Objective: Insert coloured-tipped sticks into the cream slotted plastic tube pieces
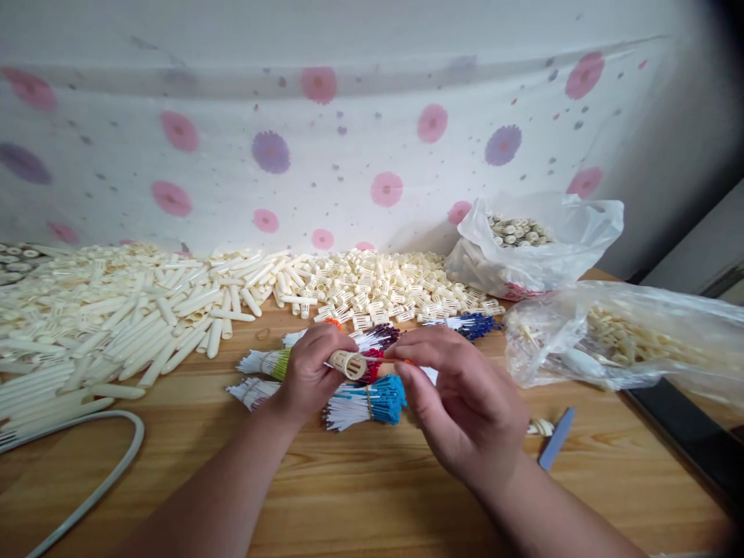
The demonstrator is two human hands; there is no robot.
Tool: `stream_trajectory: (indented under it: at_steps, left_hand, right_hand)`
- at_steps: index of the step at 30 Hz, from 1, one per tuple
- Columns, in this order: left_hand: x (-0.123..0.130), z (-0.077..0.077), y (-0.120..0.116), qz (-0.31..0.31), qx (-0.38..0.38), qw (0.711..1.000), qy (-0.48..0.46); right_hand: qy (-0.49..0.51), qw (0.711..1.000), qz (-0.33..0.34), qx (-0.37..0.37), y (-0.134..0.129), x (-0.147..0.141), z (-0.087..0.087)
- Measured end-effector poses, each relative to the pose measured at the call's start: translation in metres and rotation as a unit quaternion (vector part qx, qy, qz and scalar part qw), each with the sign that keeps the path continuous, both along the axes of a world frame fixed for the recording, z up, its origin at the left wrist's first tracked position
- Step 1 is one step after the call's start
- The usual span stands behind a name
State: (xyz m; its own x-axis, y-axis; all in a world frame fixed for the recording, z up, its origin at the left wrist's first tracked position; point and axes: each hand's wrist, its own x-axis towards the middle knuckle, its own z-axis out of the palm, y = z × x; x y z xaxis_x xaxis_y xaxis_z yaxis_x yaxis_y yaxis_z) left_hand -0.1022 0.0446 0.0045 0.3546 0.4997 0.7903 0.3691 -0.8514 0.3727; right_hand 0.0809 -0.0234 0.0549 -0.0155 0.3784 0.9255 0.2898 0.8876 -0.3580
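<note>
My left hand [311, 376] is closed around a cream slotted plastic tube [349, 364], whose open slotted end points right toward my other hand. My right hand [459, 395] pinches a thin reddish-orange stick [392, 360] between thumb and index finger; its left end is at the tube's opening, and whether it is inside I cannot tell. Beneath and behind both hands lie bundles of thin white sticks with coloured tips: a blue bundle [366, 403], a yellow-green bundle [264, 363], a dark blue bundle [473, 325] and a red one partly hidden.
Cream tubes [198, 310] and small slotted caps [389, 283] are heaped along the back of the wooden table [349, 496]. Two plastic bags of parts [523, 263] stand at the right, near a grey-blue blade-like piece [556, 439]. A white cable [116, 465] curves at the left.
</note>
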Motion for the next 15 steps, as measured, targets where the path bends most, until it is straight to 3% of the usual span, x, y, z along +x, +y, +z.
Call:
stream_trajectory:
  at_steps: [8, 12, 15]
  left_hand:
    - [-0.003, 0.01, -0.004, -0.038, 0.017, 0.998, 0.049]
    - [-0.003, 0.013, -0.007, -0.027, 0.013, 0.998, 0.053]
    - [-0.003, 0.013, -0.008, -0.013, 0.015, 0.998, 0.054]
  right_hand:
    - [-0.06, 0.998, 0.008, 0.002, 0.005, -0.001, -0.003]
    - [-0.102, 0.994, -0.017, -0.018, 0.012, -0.001, -0.008]
    - [-0.118, 0.992, -0.038, 0.008, 0.015, 0.0, -0.013]
